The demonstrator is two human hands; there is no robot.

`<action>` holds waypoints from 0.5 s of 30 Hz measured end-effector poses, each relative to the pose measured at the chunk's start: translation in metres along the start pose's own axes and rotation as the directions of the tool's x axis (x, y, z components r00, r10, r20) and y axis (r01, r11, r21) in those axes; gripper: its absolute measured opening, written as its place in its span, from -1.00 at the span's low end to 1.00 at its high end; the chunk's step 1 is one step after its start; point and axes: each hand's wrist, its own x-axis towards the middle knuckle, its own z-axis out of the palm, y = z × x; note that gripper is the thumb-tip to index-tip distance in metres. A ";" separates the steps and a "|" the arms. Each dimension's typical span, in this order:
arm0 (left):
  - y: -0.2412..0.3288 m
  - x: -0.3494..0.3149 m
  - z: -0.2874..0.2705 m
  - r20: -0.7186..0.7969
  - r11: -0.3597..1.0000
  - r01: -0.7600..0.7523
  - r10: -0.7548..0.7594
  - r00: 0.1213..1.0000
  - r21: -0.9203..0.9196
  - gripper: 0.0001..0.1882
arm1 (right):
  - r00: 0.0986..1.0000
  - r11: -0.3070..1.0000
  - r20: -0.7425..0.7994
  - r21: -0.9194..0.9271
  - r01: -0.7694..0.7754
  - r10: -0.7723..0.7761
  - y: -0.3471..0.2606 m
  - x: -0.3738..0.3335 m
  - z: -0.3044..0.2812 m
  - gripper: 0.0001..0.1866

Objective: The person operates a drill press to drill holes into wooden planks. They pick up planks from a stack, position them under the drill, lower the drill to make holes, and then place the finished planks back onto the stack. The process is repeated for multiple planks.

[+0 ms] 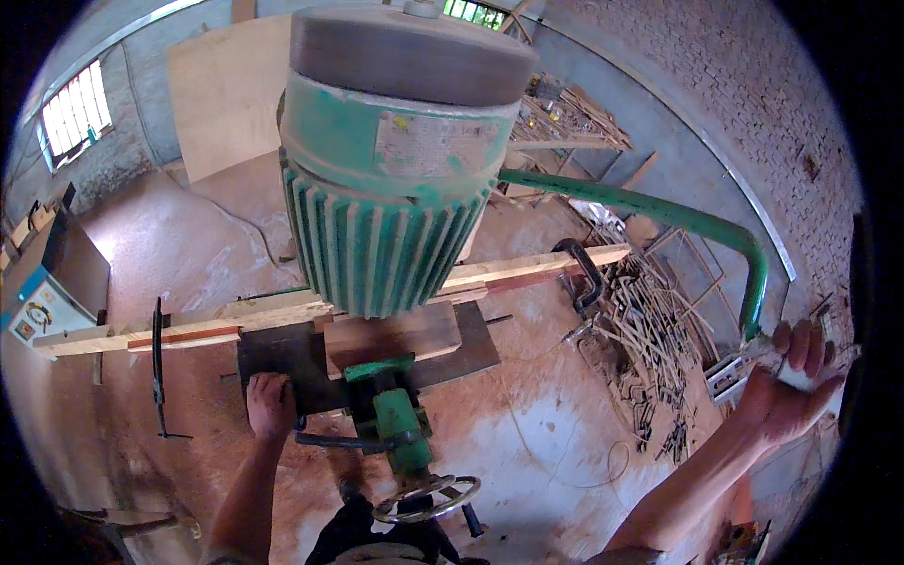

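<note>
Both hands are at work on a green woodworking machine seen from above. Left hand, at about 7 o'clock from the picture's centre, lies palm down with fingers curled over the near edge of the dark machine tabletop, its forearm rising straight from the lower edge. Right hand, far out at 4 o'clock, is raised with the palm turned toward the camera and the fingers wrapped around the pale grip at the end of the green lever; its forearm climbs slantwise from the bottom edge.

That lever is a bent pipe: its long run goes from the motor at the centre out toward 3 o'clock, then turns down to the gripped end.

A long wooden strip lies across the tabletop, its long axis running from 9 o'clock, low on the left, to 2 o'clock, slightly higher on the right; part of it shows reddish wood. It passes under the ribbed green motor, which fills the upper centre. A worn, pale rectangular plate sits on the motor's housing. A wooden block rests on the tabletop just below the motor.

At 6 o'clock a metal handwheel sits on the green column. A black clamp hangs at the strip's right part. Scrap pieces litter the floor at 4 o'clock.
</note>
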 end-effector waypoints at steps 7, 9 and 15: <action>0.003 0.001 0.001 -0.055 0.998 -0.035 0.032 0.998 -0.046 -0.86 | 0.985 0.998 -0.161 0.014 0.062 -0.059 0.000 -0.081 -0.018 -0.62; 0.000 -0.001 -0.003 -0.039 1.000 -0.030 0.030 0.999 -0.009 -0.85 | 0.989 0.996 -0.143 0.083 0.041 -0.029 0.015 -0.101 -0.025 -0.60; 0.001 0.000 0.002 -0.038 0.996 -0.015 0.012 0.999 -0.083 -0.87 | 0.964 0.998 -0.266 -0.057 -0.020 0.004 0.012 -0.173 -0.037 -0.55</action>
